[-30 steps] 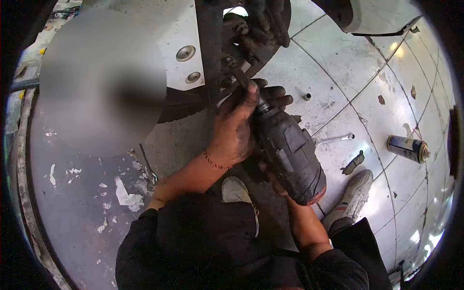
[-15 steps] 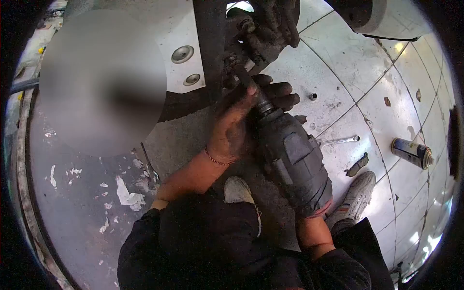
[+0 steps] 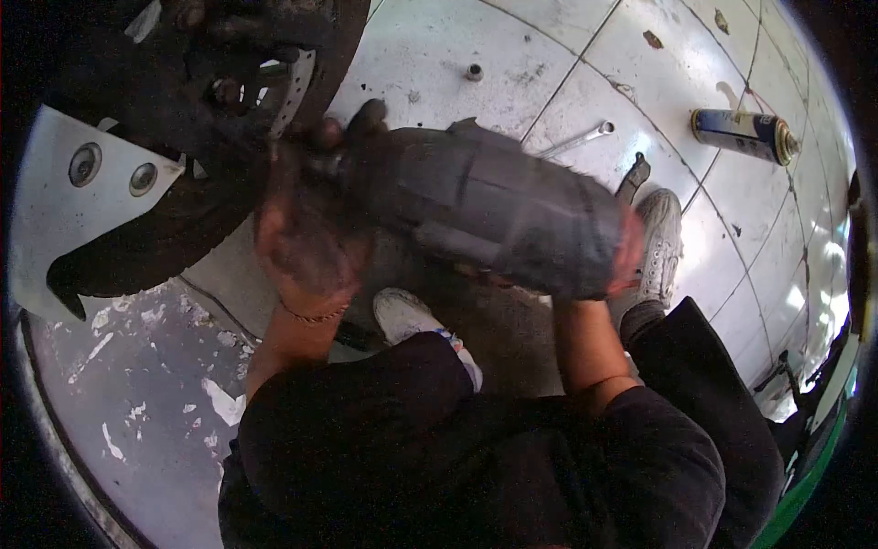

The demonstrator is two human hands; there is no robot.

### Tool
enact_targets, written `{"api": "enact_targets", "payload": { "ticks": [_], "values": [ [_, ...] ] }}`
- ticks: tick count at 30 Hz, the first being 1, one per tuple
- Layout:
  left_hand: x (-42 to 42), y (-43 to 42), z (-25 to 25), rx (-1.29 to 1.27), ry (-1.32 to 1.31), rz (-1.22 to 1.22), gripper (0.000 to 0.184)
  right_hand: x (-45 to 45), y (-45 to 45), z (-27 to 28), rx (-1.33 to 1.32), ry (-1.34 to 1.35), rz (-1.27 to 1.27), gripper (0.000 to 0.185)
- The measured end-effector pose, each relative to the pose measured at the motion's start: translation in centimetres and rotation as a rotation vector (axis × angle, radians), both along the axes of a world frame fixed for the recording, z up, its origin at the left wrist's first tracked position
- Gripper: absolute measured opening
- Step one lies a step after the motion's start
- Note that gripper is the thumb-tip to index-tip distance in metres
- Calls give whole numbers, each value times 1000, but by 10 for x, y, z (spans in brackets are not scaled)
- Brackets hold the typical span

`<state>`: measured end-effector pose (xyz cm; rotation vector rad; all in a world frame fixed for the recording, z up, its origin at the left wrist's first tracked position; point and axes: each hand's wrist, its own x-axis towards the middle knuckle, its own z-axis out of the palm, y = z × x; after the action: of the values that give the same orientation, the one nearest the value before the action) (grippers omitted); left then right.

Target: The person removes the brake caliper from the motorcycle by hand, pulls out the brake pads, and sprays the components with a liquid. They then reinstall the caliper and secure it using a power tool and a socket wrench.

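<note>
A bulky power tool that looks like an impact wrench [image 3: 494,197], its body wrapped in black tape, lies across my two hands. Its nose points left toward a dark wheel assembly [image 3: 229,91]. Blackened with grime, my left hand [image 3: 306,242] curls around the nose end, thumb on the near side and fingertips on the far side; motion blurs it. My right hand [image 3: 578,309] holds the rear from beneath, its fingers mostly hidden by the body. Reddish material [image 3: 628,252] shows at the rear end. Whatever sits on the tool's tip is too dark to make out.
On the tiled floor lie a small socket [image 3: 474,72], a combination wrench [image 3: 581,139], a dark metal piece [image 3: 633,178] and a spray can [image 3: 743,134]. A white panel with two round fasteners [image 3: 85,165] juts in at left. My shoes [image 3: 660,242] stand beneath the tool.
The view has shifted right. The tool has swung from steep to nearly level, its nose now pointing left. Both hands stay on it, and more of the wheel assembly shows.
</note>
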<state>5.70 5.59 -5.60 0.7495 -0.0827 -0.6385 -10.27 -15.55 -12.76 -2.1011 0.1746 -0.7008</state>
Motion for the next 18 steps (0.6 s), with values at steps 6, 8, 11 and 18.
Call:
{"api": "enact_targets", "payload": {
  "ticks": [6, 8, 11, 18],
  "values": [
    [-23, -25, 7, -206, 232, 4, 35, -94, -45, -2, -78, 467, -288, 67],
    [-20, -32, 7, -213, 223, -10, 29, -82, -45, 8, -105, 421, -332, 68],
    [0, -14, -4, -205, 394, -139, 30, -57, -51, 21, -170, 346, -398, 69],
    [8, 71, -46, -106, 287, -105, 39, 22, -15, -24, 434, 139, 612, 83]
  ]
}}
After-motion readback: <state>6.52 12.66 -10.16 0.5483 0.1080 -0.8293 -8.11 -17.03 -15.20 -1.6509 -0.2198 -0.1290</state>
